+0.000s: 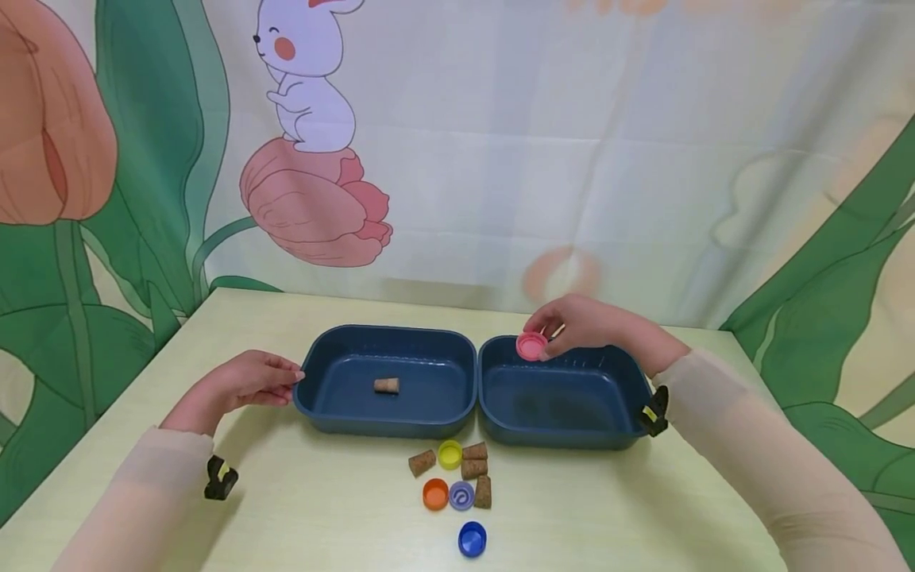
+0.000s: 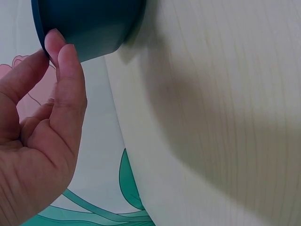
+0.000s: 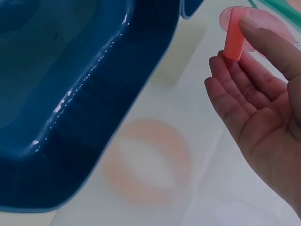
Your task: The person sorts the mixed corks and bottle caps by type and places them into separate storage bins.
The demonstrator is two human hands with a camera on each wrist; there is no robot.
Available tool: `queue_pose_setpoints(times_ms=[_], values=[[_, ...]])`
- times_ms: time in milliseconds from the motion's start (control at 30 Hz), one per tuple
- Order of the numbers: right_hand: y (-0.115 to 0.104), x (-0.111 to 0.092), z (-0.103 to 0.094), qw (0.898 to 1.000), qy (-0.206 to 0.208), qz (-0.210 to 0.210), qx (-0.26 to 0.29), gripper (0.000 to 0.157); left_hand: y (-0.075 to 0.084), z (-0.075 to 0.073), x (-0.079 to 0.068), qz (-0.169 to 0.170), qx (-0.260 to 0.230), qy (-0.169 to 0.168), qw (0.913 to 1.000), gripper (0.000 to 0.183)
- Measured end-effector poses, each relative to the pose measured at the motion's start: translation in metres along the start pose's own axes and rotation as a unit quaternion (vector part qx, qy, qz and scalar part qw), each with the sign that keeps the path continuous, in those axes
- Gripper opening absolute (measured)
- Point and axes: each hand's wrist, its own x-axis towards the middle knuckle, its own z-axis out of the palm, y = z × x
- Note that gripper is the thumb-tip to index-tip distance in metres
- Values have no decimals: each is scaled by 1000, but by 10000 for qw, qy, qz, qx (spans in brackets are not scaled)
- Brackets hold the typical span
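My right hand pinches a pink bottle cap between thumb and fingers, above the back left part of the right dark blue tub. In the right wrist view the cap is seen edge-on, apart from the tub's rim. At the outer left end of the left dark blue tub, my left hand pinches the rim between thumb and fingers. A single cork lies on its side inside that left tub.
In front of the tubs lie several corks, a yellow cap, an orange cap, a purple cap and a blue cap. The tubs stand side by side on a pale table. A printed curtain hangs behind.
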Motion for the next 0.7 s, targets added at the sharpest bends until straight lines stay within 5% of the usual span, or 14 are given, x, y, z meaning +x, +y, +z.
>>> queue_pose_setpoints(times_ms=[700], values=[[31,42,25,9982,-479,346,-6,40,3,1,-1,-156,57,103,9998,38]])
